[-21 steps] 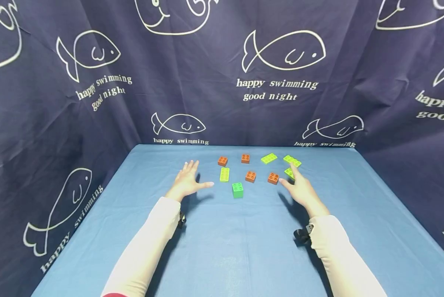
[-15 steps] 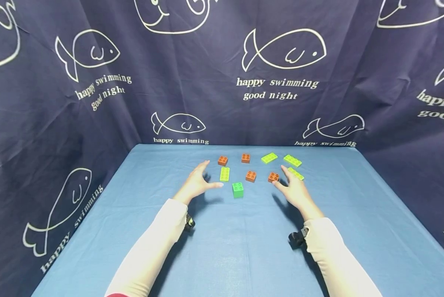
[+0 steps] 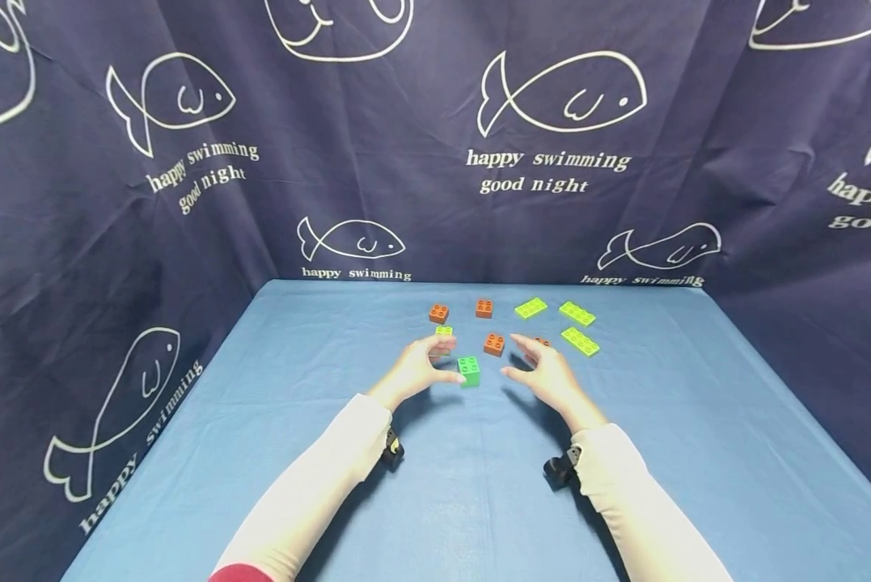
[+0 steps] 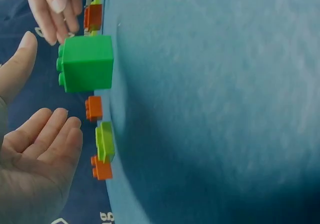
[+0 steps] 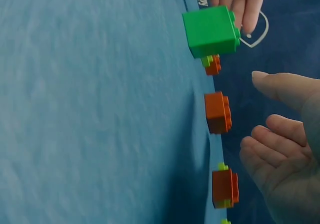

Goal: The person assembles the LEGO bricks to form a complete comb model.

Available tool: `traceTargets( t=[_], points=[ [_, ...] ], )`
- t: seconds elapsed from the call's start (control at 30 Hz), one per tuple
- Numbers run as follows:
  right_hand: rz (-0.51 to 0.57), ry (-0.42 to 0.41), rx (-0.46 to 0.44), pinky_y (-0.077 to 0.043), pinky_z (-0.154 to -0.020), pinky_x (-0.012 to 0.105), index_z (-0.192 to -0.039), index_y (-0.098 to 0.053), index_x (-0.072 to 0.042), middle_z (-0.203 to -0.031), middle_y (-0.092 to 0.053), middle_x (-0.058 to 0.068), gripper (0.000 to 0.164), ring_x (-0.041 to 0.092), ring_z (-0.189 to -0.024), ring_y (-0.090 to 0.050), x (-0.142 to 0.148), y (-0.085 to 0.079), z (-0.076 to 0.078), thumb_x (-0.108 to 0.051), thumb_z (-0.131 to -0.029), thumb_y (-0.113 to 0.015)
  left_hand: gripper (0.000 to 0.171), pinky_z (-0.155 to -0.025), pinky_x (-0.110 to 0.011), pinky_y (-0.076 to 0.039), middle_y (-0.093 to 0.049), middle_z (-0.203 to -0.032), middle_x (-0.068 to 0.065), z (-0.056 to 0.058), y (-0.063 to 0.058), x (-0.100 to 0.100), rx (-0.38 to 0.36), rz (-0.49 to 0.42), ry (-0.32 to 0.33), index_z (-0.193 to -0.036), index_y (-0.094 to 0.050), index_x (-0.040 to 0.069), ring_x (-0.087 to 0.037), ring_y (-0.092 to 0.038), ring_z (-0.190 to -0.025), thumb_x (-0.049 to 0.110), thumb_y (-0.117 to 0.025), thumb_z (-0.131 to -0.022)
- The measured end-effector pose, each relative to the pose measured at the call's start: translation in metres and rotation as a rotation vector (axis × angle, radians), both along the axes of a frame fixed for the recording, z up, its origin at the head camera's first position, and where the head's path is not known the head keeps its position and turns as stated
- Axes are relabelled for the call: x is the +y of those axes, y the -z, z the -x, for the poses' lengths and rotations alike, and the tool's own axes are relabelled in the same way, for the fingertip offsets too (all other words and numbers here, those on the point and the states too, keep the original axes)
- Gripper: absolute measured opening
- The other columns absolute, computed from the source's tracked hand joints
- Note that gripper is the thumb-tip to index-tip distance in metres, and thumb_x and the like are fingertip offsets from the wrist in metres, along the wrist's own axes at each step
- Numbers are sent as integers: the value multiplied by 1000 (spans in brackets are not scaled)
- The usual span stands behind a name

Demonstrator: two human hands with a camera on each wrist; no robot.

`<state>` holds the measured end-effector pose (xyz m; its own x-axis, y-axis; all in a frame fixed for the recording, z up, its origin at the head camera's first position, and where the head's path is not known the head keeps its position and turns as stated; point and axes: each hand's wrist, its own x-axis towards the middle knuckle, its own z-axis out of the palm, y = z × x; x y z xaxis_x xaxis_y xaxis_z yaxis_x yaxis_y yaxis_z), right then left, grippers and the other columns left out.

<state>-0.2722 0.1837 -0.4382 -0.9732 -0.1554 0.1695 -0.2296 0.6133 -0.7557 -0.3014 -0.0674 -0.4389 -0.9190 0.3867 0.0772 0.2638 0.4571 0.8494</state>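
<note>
- The green 2x2 brick (image 3: 468, 372) stands studs-up on the bench (image 3: 435, 517), toward the far edge, about midway between the left and right edges.
- The left grip (image 3: 415, 370) is spread, thumb apart from curved fingers, on the brick's left-edge side. The head view overlaps thumb tip and brick; the left wrist view shows a gap.
- The right grip (image 3: 549, 380) is spread, thumb apart from fingers, on the brick's right-edge side, clear of it.
- The left grip partly hides a lime plate (image 3: 444, 330); the right grip partly hides an orange brick (image 3: 544, 341).
- The central orange brick (image 3: 494, 345) sits just beyond the green 2x2 brick.
- Three lime 2x4 plates (image 3: 577, 314) lie toward the far right corner.
</note>
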Motion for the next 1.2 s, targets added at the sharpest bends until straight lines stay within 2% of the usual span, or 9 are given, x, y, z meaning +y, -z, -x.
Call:
traceTargets(
  t=[0.27, 0.4, 0.63, 0.77, 0.93, 1.07, 1.2],
  points=[
    [91, -60, -49, -43, -108, 47, -137, -52, -2, -137, -56, 18, 61, 36, -126, -54, -12, 3, 1, -13, -82, -77, 64, -100, -36, -51, -64, -127, -16, -4, 6, 8, -15, -49, -16, -128, -58, 0, -29, -62, -115, 17, -86, -73],
    [136, -91, -77, -43, -107, 48, -134, -55, -2, -134, -60, 17, 59, 34, -125, -56, -19, 1, -1, -13, -81, -78, 59, -97, -33, -53, -66, -122, -13, -6, 7, 12, -23, -36, -33, -124, -61, 1, -27, -64, -111, 18, -86, -73],
    [156, -130, -86, -54, -93, 44, -127, -61, 2, -119, -67, 20, 48, 34, -107, -66, -30, 5, -7, -12, -83, -76, 49, -87, -28, -55, -70, -111, -11, -8, 5, 17, -28, 8, -67, -117, -66, 3, -24, -67, -100, 13, -85, -73],
    [171, -128, -73, -56, -87, 42, -123, -64, 0, -111, -70, 19, 43, 33, -100, -68, -35, 5, -7, -8, -82, -75, 40, -82, -24, -56, -72, -105, -11, -7, 2, 18, -28, 22, -71, -110, -69, 4, -21, -69, -94, 9, -84, -74],
    [122, -110, -59, -56, -82, 34, -121, -66, 1, -104, -73, 17, 42, 29, -94, -70, -39, 4, -5, -9, -81, -76, 35, -81, -22, -57, -73, -103, -11, -3, 1, 18, -52, 29, -76, -107, -70, 4, -20, -69, -93, 5, -82, -74],
    [99, -81, -47, -55, -73, 25, -115, -68, 2, -95, -74, 16, 38, 25, -85, -71, -41, 5, -4, -8, -80, -77, 33, -80, -24, -57, -73, -100, -11, 0, -1, 18, -51, 61, -55, -106, -71, 5, -20, -69, -91, 6, -82, -75],
    [84, -57, -51, -53, -67, 21, -112, -71, 1, -89, -75, 14, 35, 21, -78, -70, -43, 5, -4, -7, -79, -78, 32, -78, -24, -57, -74, -96, -10, 2, -3, 18, -55, 106, -32, -106, -72, 5, -18, -68, -88, 6, -81, -75]
  ],
)
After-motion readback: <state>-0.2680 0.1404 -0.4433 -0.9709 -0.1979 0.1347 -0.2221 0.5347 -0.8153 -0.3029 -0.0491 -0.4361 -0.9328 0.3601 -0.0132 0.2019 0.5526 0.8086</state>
